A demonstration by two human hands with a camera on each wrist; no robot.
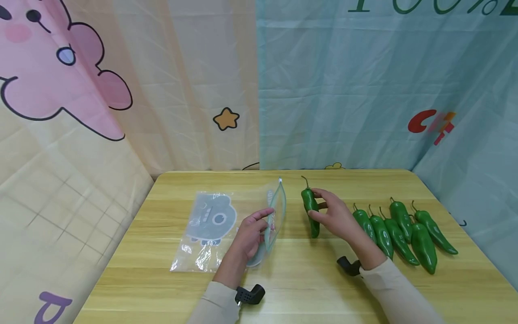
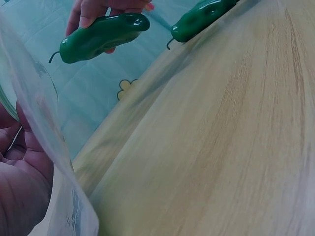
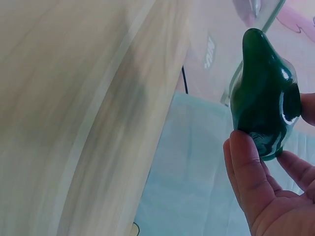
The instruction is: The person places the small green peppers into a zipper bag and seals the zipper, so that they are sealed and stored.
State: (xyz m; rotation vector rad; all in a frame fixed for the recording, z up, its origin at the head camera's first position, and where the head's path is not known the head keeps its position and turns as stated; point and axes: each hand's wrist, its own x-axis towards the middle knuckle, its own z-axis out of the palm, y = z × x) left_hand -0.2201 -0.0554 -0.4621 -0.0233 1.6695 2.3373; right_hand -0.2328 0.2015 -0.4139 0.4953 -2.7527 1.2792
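Observation:
A clear zip bag (image 1: 212,220) with a grey-blue cartoon print lies on the left half of the table, its mouth raised and spread on the right side. My left hand (image 1: 248,236) holds the bag by the edge of that mouth, and its curled fingers show behind the clear film in the left wrist view. Just right of the opening, my right hand (image 1: 336,216) pinches a green pepper (image 1: 310,202) between thumb and fingers. The pepper's stem points away from me in the head view. In the right wrist view the pepper (image 3: 266,93) is held above the table.
Several more green peppers (image 1: 423,247) lie grouped on the right side of the wooden table (image 1: 307,288). Printed curtains (image 1: 323,90) hang behind the table's far edge and along both sides. A black camera mount (image 1: 250,294) sits at each wrist.

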